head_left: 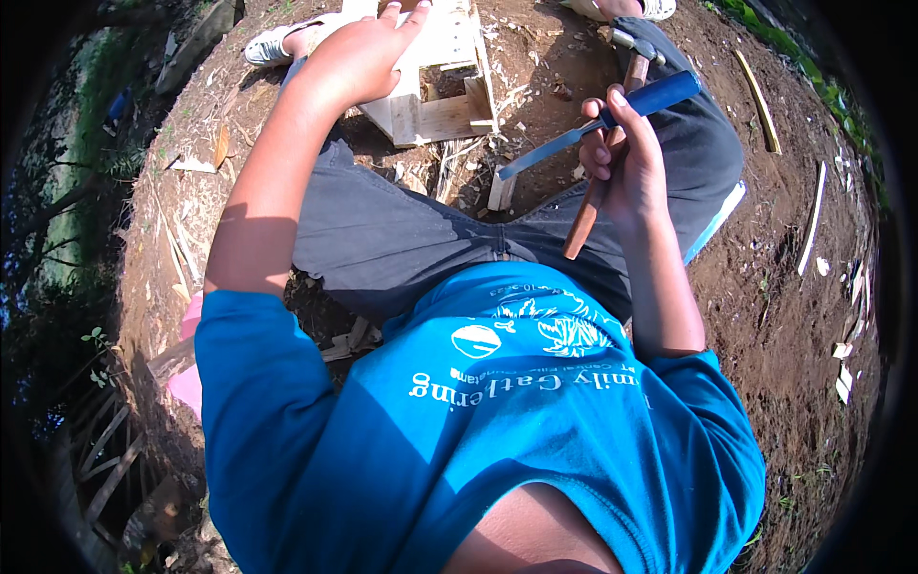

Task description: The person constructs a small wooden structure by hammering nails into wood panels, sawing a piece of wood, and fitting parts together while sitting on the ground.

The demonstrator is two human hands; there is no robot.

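Observation:
My left hand (pixel 359 57) reaches forward with its fingers stretched out, over the left side of a pale wooden frame (pixel 445 120). It seems to rest on the wood, but the contact is partly hidden. My right hand (pixel 628 158) is closed round two tools at once. One is a chisel with a blue handle (pixel 660 96), its flat metal blade slanting down to the left. The other is a hammer (pixel 585 222) with a brown wooden handle, its metal head up near my right knee. The tools cross at my fingers. The frame's far end is cut off by the picture's edge.
A small wood block (pixel 501 188) lies between my legs. Wood shavings and chips litter the brown soil. Long wood strips (pixel 760 103) lie to the right. Someone's shoe (pixel 268 46) shows beyond the frame at the left. Something pink (pixel 186 387) lies beside my left elbow.

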